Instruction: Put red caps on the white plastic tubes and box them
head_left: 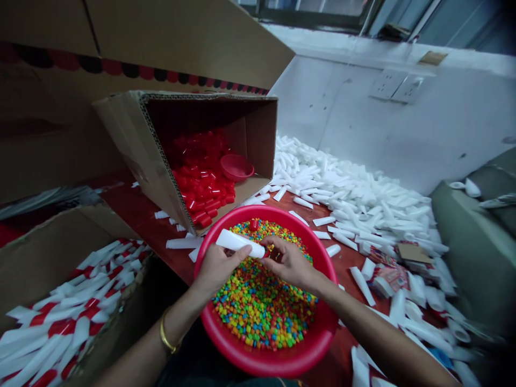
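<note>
My left hand [220,269] grips a white plastic tube [237,243] above a red plastic basin [322,322] full of small multicoloured beads [262,306]. My right hand [288,263] pinches a red cap [274,253] at the tube's narrow end, and its fingers partly hide the cap. Another red cap [253,224] lies on the beads near the basin's far rim. A gold bangle [166,336] circles my left wrist.
A tilted cardboard box [161,150] behind the basin holds loose red caps [199,177] and a red bowl [236,167]. Loose white tubes [346,199] cover the red table. Red-and-white tubes [68,306] fill a box at the left. Wall sockets [407,88] are beyond.
</note>
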Tool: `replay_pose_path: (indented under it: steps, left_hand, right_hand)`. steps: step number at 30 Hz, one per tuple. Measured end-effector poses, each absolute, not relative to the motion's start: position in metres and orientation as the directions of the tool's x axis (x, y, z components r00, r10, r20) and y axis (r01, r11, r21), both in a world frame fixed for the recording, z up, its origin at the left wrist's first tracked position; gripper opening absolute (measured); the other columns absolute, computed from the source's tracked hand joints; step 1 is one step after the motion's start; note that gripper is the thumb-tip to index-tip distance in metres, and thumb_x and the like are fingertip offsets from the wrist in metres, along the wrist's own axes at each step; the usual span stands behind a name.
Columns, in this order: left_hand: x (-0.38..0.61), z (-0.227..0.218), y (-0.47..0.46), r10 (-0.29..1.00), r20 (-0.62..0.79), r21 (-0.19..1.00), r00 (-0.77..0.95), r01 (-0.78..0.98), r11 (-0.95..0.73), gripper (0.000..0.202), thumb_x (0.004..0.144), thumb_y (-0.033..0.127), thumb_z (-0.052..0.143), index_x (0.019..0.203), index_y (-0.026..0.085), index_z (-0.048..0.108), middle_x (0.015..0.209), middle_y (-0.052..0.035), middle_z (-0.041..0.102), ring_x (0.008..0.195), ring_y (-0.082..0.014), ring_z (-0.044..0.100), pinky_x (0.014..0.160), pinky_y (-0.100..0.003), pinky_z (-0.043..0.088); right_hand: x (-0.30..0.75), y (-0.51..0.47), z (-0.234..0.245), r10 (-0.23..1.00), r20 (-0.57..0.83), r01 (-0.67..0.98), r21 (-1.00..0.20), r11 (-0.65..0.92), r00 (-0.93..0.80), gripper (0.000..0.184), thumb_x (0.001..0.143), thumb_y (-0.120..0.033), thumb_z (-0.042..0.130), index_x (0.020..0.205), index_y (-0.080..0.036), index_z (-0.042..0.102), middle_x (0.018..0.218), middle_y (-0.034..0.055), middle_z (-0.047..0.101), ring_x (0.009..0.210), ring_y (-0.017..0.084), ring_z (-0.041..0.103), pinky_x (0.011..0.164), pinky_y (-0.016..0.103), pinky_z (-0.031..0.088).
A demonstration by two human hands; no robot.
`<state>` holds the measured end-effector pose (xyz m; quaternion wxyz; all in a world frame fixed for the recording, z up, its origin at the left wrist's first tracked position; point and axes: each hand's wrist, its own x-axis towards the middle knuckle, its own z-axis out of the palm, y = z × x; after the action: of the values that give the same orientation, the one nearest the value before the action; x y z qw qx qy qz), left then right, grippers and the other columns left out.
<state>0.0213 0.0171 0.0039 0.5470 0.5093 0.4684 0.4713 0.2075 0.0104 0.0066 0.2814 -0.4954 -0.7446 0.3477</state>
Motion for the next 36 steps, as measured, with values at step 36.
replay_pose_path:
  steps: [36]
  left_hand:
    - [0.011,0.002,0.008,0.9,-0.18,0.965,0.397,-0.108,0.24,0.068,0.071,0.063,0.055,0.114,0.011,0.051,0.06,-0.0009,0.061,0.036,-0.0081,0.049,0.035,-0.017,0.035]
  right_hand:
    - [0.213,-0.001,0.013,0.803,0.465,0.658,-0.478,0.582,-0.373,0.025,0.087,-0.031,0.036,0.092,-0.018,0.057,0.081,0.0101,0.064,0.072,0.02,0.058,0.064,0.03,0.045]
